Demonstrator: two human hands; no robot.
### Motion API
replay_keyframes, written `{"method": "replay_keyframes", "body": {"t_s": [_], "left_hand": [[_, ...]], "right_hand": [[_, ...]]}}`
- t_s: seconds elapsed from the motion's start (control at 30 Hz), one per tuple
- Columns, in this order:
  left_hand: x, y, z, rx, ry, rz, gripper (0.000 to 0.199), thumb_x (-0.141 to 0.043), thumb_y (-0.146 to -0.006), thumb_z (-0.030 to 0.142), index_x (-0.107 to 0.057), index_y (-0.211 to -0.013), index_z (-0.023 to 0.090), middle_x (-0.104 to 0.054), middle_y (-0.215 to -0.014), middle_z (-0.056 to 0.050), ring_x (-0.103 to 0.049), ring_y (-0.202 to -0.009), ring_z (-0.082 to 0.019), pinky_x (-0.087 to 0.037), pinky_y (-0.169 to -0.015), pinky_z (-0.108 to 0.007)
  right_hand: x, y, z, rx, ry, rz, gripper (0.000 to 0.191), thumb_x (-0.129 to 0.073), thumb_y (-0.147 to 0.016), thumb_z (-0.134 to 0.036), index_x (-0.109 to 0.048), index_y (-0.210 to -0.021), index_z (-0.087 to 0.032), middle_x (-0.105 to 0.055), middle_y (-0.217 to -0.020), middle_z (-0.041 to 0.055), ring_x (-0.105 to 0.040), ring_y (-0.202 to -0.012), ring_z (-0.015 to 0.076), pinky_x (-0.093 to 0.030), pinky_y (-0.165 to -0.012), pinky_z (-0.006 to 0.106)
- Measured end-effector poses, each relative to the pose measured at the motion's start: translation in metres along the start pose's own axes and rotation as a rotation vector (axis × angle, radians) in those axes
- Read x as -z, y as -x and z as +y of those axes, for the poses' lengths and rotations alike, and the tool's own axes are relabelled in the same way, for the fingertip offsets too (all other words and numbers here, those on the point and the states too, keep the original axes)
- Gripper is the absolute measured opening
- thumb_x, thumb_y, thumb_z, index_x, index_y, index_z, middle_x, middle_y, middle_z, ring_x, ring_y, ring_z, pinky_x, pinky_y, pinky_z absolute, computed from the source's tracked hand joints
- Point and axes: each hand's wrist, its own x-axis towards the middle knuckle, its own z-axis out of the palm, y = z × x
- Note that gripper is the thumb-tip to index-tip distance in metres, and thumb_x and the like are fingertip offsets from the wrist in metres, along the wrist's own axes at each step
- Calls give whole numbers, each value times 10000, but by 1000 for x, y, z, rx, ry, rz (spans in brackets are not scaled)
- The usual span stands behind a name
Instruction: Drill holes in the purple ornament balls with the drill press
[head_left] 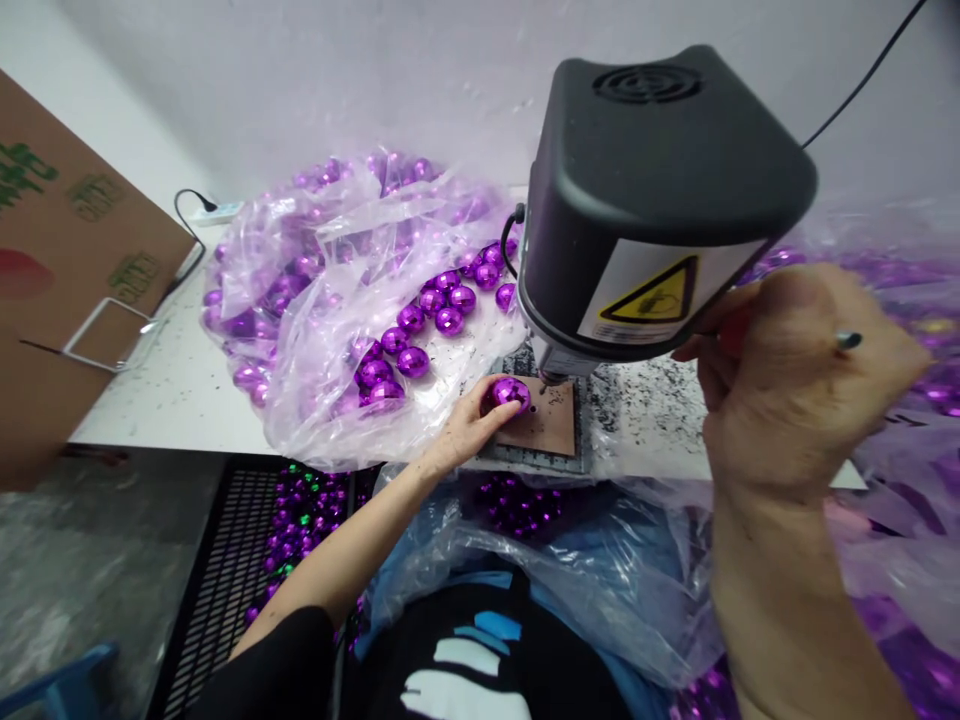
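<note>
A shiny purple ball (511, 396) is in my left hand (484, 415), fingers and thumb around it, just left of the tip of a black machine (667, 190). Under the ball lies a brown board (551, 425) on the machine's dark base (585, 420). My right hand (787, 370) is wrapped round a handle at the machine's right side; only a bit of red shows between the fingers. Several loose purple balls (449, 321) lie behind my left hand, beside a clear plastic bag (330, 260) of more purple balls.
A cardboard box (75, 250) stands at the left. Below the white table (172, 400) is a black crate (217, 570) with purple and green balls. Plastic with purple balls lies at the right. Dark flecks cover the table near the machine; a cable runs up behind it.
</note>
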Motion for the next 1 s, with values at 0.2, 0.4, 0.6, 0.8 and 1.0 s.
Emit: {"method": "replay_keyframes", "body": {"t_s": [0.2, 0.4, 0.6, 0.8, 1.0], "left_hand": [[-18, -2, -3, -215, -376, 45, 473, -619, -909, 442, -513, -1303, 201, -652, -1220, -90, -621, -1120, -237, -475, -998, -402], [-31, -5, -3, -365, -636, 49, 526, -665, -872, 485, -533, -1272, 170, -645, -1182, -121, -585, -1132, -276, -426, -986, -421], [-41, -7, -6, -367, -666, 179, 516, -751, -796, 466, -575, -1194, 188, -659, -1108, -96, -573, -1080, -278, -378, -1011, -443], [-42, -6, -7, -350, -643, 169, 496, -739, -804, 459, -579, -1188, 190, -664, -1107, -91, -576, -1068, -275, -339, -1069, -468], [-42, -6, -8, -331, -630, 154, 492, -723, -808, 473, -584, -1198, 207, -657, -1122, -93, -567, -1095, -284, -340, -1074, -476]], "right_hand": [[-2, 1, -2, -8, 20, 25, 498, -513, -895, -533, -528, -617, -121, -494, -563, -8, -419, -507, 31, -269, -502, 213], [-4, 1, -2, 0, -8, 43, 470, -533, -892, -510, -534, -630, -120, -442, -533, -26, -409, -489, 34, -261, -493, 227], [-3, 5, -4, 30, 63, 57, 451, -504, -906, -501, -540, -646, -135, -447, -545, -33, -427, -489, 34, -279, -491, 231], [4, 36, 12, 74, 96, 106, 296, -518, -898, -409, -609, -740, -175, -543, -591, -19, -482, -482, 73, -311, -471, 257], [4, 55, 46, 281, 43, 140, 193, -540, -838, -314, -688, -801, -196, -551, -592, 1, -516, -504, 107, -346, -466, 270]]}}
